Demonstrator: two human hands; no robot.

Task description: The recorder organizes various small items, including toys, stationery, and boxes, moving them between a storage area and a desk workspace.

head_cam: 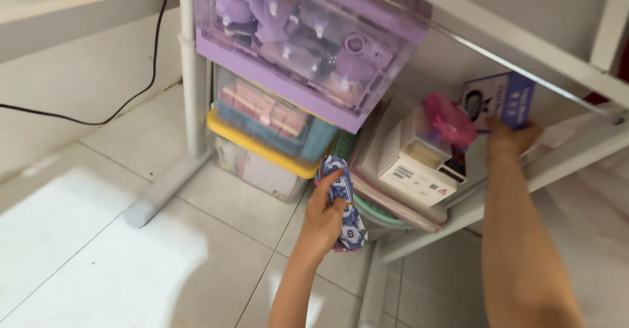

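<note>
Two bare forearms came up from the lower edge of the view, and no sleeve showed on either as far as the frame reached. The left hand (325,218) wore no glove, ring, or watch that could be seen, and its wrist was bare of any band. The right hand (512,139) was likewise ungloved, its wrist bare too. The left forearm looked slimmer in the view, the right one broader and nearer the camera. No markings showed on either arm.
</note>
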